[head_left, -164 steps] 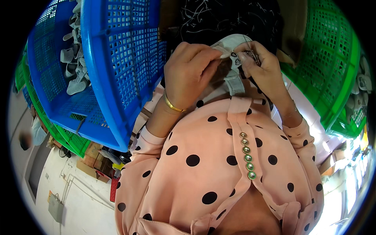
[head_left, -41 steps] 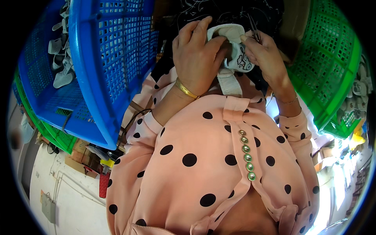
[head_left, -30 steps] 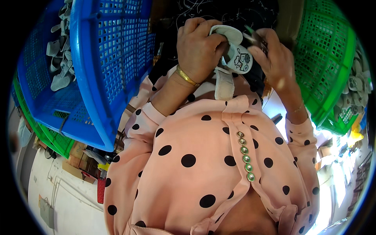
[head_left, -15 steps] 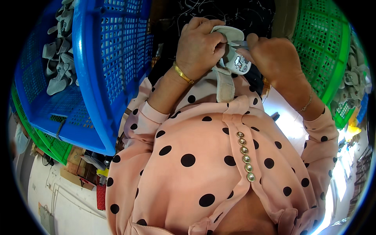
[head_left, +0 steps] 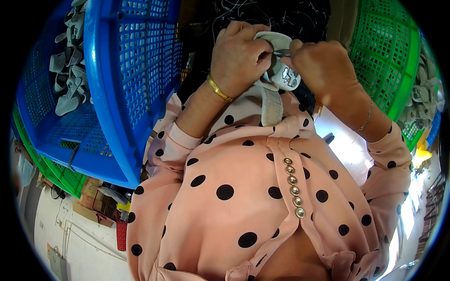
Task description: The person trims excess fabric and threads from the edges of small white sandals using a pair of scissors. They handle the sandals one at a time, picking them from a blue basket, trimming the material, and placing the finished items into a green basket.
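Note:
My left hand is closed on a small pale shoe upper, pinching its edge between thumb and fingers. The upper has a cartoon print on its side, and a light fabric strap hangs from it toward my shirt. My right hand is wrapped around a pair of thread snips. Their thin metal blades point left, into the upper's opening close to my left thumb. The handle is hidden inside my right fist.
A large blue plastic basket stands tilted at the left, with several pale shoe uppers in it. At the right is a green basket, with more shoe pieces beyond it. Loose thread ends lie on the dark cloth over my lap.
My right hand has shifted slightly left and turned, bringing the snips' blades closer to my left thumb. The shoe upper and strap have moved slightly; my left hand stays almost still.

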`<state>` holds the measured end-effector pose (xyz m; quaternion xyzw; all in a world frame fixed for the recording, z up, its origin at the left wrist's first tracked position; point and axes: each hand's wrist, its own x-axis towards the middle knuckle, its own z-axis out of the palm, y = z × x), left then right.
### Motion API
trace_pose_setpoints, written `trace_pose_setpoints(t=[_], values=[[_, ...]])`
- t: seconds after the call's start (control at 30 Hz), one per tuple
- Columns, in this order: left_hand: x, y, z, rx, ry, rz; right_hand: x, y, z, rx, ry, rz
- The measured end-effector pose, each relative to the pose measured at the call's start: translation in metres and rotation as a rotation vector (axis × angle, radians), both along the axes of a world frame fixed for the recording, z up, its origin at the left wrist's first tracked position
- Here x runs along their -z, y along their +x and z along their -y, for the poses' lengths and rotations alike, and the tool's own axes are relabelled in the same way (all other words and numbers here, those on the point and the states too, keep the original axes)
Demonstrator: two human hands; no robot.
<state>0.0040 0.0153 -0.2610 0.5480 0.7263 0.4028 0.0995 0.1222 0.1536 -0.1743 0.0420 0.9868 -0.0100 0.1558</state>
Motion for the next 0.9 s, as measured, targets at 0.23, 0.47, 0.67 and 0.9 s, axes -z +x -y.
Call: trace_pose_setpoints(t=[0.23, 0.47, 0.67, 0.9], values=[[-0.0002, -0.0008, -0.0008, 0.009, 0.0, 0.006, 0.0005, -0.0016, -0.0018, -0.026, 0.021, 0.027], [0.0007, 0.0, -0.001, 0.02, -0.001, -0.007, 0.0077, 0.0018, -0.0045, -0.053, -0.059, -0.034], [0.001, 0.0006, -0.0014, 0.014, 0.005, -0.02, 0.003, -0.0017, -0.0012, -0.046, -0.003, 0.055], [0.0008, 0.0001, -0.0007, 0.021, 0.007, -0.036, 0.0055, -0.0022, -0.0018, -0.069, -0.033, 0.021]])
